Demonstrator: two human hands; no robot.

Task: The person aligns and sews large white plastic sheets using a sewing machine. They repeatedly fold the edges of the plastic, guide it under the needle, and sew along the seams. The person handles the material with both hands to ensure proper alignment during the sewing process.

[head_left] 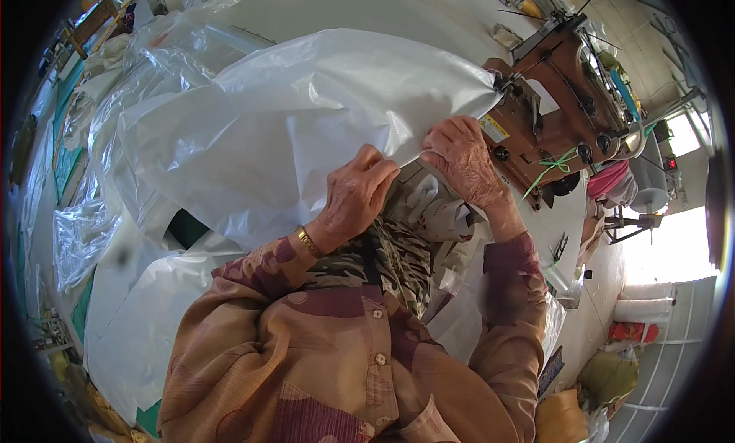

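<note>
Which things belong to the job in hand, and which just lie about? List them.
In use: white plastic sheet, pinched by left hand and right hand; brown sewing machine at its edge.
Apparently lying about: olive bundle; red packet; pink cloth.

The person wears a loose, long-sleeved, tan-and-brown shirt [253, 343] of thin, crinkled fabric, patterned with maroon blocks and rounded spots, with small pale round buttons [380, 359] down its front and a finely striped maroon patch [318, 416] on the chest. The left sleeve [256, 268] mixes maroon and tan toward the cuff, while the right sleeve [509, 255] turns plain maroon there; both hands [356, 189] are bare, with a gold-coloured metal band [306, 242] around the left wrist. Below the shirt show camouflage trousers [409, 271] in dark, tan and grey-green blotches.
</note>
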